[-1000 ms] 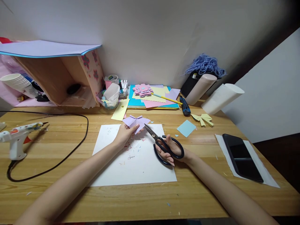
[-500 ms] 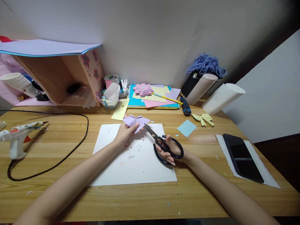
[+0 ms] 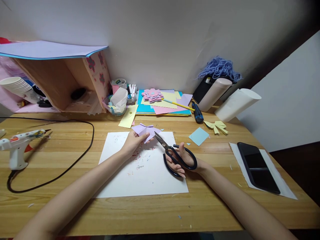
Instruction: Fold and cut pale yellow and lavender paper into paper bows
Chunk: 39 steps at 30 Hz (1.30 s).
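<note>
A folded purple paper piece is pinched in my left hand, above the upper part of a white sheet. My right hand has its fingers through the handles of black-handled scissors. The scissor blades point up and left, with their tips beside the right edge of the purple paper. From the frame it is unclear whether the blades touch it. Small coloured marks and scraps dot the white sheet. A light blue paper square lies to the right, with a yellow paper bow beyond it.
On the left are a glue gun with a looping black cable and an open box. Coloured papers bear a pink paper flower. A blue cutter and white rolls stand or lie behind; a phone is at right.
The purple paper has shifted very slightly right and down in my left hand. My right thumb and the upper scissor handle have moved slightly, opening the handles a little.
</note>
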Tool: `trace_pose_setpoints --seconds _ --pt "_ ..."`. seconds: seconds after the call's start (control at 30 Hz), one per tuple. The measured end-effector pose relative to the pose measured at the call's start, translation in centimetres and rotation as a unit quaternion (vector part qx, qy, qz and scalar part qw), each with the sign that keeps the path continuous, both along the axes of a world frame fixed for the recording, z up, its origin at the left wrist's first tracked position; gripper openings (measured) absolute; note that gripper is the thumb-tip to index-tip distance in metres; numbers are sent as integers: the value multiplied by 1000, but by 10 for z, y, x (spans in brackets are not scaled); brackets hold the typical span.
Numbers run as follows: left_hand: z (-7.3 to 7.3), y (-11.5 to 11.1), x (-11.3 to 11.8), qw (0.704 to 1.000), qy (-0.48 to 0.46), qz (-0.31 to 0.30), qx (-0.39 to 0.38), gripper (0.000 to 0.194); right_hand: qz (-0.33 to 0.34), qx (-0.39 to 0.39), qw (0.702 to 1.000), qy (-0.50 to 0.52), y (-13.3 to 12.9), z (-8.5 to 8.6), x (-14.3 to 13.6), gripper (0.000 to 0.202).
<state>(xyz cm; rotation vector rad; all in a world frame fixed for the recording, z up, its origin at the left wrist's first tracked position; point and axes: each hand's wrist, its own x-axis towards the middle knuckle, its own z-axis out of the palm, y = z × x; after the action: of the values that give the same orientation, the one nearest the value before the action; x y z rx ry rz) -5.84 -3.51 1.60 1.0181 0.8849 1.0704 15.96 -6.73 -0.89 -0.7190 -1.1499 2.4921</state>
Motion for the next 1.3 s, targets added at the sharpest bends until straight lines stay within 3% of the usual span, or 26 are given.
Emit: trace_pose_setpoints --seconds 0.8,1.3 --pt "2 1 -1 1000 0 -10 -21 51 -1 -24 999 49 3 -17 1 65" --pt "6 -2 0 999 27 -24 -10 49 -12 15 1000 20 0 -7 -2 72"
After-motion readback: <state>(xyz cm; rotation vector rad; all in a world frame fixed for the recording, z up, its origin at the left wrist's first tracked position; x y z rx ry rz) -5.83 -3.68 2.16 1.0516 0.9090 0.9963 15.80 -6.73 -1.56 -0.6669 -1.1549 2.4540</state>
